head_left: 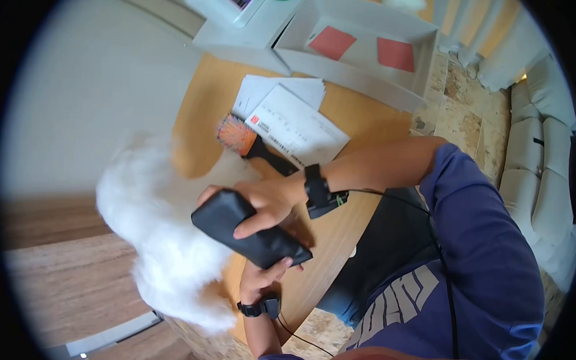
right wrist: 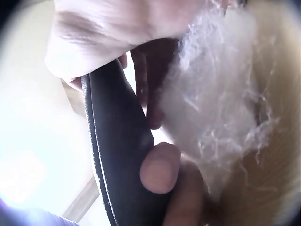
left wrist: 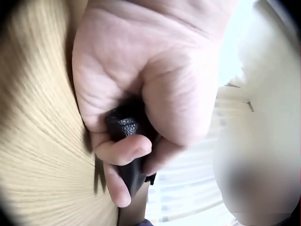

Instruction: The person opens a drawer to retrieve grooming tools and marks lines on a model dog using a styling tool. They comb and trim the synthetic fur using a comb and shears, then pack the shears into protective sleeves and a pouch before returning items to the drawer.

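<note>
A black leather-look pouch (head_left: 223,220), plump and oblong, is held between both hands over the table. My right hand (head_left: 263,203) grips its upper part, thumb laid across the top face. At the lower end, my left hand (head_left: 261,279) holds the pouch with the thumb on top; in the left wrist view its fingers curl round the dark end (left wrist: 127,125). The right wrist view shows a pale stitched seam along the pouch (right wrist: 117,141), with a fingertip (right wrist: 160,174) of the left hand against it. White fluffy stuffing (right wrist: 216,94) lies right beside the hands.
A big heap of white stuffing (head_left: 170,247) spreads over the table's left side. Beyond the right hand lie a black hairbrush (head_left: 268,156) with an orange bristle pad and white printed papers (head_left: 299,125). A white open box (head_left: 361,82) with red pieces (head_left: 396,54) stands farther back.
</note>
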Tool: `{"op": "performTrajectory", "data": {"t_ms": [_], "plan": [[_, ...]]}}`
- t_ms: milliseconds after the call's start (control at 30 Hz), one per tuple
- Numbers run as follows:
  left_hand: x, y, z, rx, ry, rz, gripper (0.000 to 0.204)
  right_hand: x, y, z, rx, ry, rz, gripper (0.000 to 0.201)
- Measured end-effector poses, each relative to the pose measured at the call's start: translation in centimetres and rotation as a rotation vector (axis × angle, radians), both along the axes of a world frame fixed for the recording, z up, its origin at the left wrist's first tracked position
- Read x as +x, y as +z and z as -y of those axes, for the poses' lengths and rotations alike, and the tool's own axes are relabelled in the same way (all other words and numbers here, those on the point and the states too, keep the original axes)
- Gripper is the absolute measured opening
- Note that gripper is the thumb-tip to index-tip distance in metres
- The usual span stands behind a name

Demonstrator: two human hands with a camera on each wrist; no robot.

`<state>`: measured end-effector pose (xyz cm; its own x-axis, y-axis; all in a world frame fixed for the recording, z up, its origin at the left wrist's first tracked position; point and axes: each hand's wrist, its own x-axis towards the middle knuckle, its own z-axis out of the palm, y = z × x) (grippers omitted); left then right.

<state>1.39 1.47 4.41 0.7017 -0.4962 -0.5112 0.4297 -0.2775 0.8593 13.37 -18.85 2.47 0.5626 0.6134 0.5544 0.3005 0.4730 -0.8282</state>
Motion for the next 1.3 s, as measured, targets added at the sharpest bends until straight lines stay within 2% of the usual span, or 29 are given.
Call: {"op": "performTrajectory", "data": {"t_ms": [67, 100, 167, 200, 233, 267, 300, 367, 400, 467, 500, 567, 600, 667, 700, 800, 900, 967, 1033, 1100, 1167, 1300], "plan": [[-0.2, -0.2, -2.2, 0.022, -0.037, 0.006, 0.038, -0.8, -0.3, -0.1, 0.026, -0.115, 0.104, 0.075], [-0.2, -0.1, -3.3, 0.038, -0.045, -0.006, 0.033, -1.4, -0.2, 0.1, 0.074, -0.145, 0.097, 0.071], [-0.7, 2.0, -5.0, 0.286, -0.098, -0.014, 0.030, -2.3, 0.6, -0.1, 0.081, -0.046, 0.068, 0.064], [-1.3, 2.9, -6.1, 0.395, -0.111, 0.034, 0.029, -2.7, 0.5, -0.5, 0.038, -0.127, 0.231, 0.054], [-2.2, 3.3, -7.2, 0.491, -0.116, 0.083, 0.029, -3.2, 0.9, -0.3, 0.006, -0.172, 0.286, 0.046], [-2.9, 4.3, -7.2, 0.517, -0.025, 0.103, 0.028, -3.6, 0.8, -0.6, -0.046, -0.232, 0.333, 0.041], [-3.4, 5.4, -7.0, 0.655, 0.019, 0.144, 0.027, -4.0, 0.7, -0.8, -0.103, -0.292, 0.381, 0.036], [-3.8, 6.8, -7.7, 1.039, -0.151, 0.253, 0.026, -4.9, 0.5, -0.7, -0.142, -0.272, 0.396, 0.028], [-4.1, 7.2, -7.7, 1.037, -0.153, 0.255, 0.026, -5.2, 0.7, -0.7, -0.173, -0.244, 0.415, 0.021], [-4.7, 7.8, -7.6, 0.974, -0.059, 0.484, 0.026, -5.4, 0.5, -0.8, -0.191, -0.187, 0.472, 0.016], [-4.9, 7.9, -8.0, 0.975, -0.059, 0.484, 0.026, -5.5, 0.4, -1.0, -0.203, -0.129, 0.527, 0.013], [-5.4, 8.4, -9.0, 0.957, 0.071, 0.432, 0.028, -5.9, 0.4, -1.2, -0.194, -0.115, 0.534, 0.018], [-5.5, 8.3, -9.4, 0.962, 0.072, 0.427, 0.028, -6.0, 0.4, -1.3, -0.211, -0.115, 0.550, 0.019], [-5.8, 7.2, -10.2, 0.820, 0.132, 0.564, 0.027, -6.0, 0.6, -1.2, -0.223, -0.100, 0.567, 0.020], [-6.0, 6.9, -10.3, 0.826, 0.144, 0.556, 0.027, -5.8, 0.8, -0.9, -0.227, -0.062, 0.568, 0.021], [-6.1, 5.4, -10.6, 0.586, 0.272, 0.563, 0.026, -5.5, 1.4, -0.1, -0.252, 0.009, 0.579, 0.023], [-5.7, 4.2, -11.5, 0.467, 0.214, 0.703, 0.024, -5.1, 1.9, 0.4, -0.266, 0.070, 0.623, 0.022], [-5.0, 3.8, -12.8, 0.302, 0.170, 0.772, 0.016, -4.5, 2.0, 0.2, -0.349, 0.060, 0.523, 0.019], [-4.5, 3.9, -13.2, 0.259, 0.260, 0.886, 0.015, -3.5, 0.8, -0.7, -0.342, 0.036, 0.533, 0.015], [-3.8, 4.4, -13.0, 0.431, 0.484, 1.128, 0.015, -3.1, 1.2, -0.7, -0.413, 0.045, 0.518, 0.013], [-1.2, 6.7, -12.8, 0.736, 0.665, 1.336, 0.018, -3.1, 1.2, -0.8, -0.429, 0.060, 0.525, 0.013], [8.9, 11.1, -14.7, 0.915, 0.586, 1.548, 0.039, -2.7, 0.9, -1.2, -0.410, 0.050, 0.422, 0.015]]}}
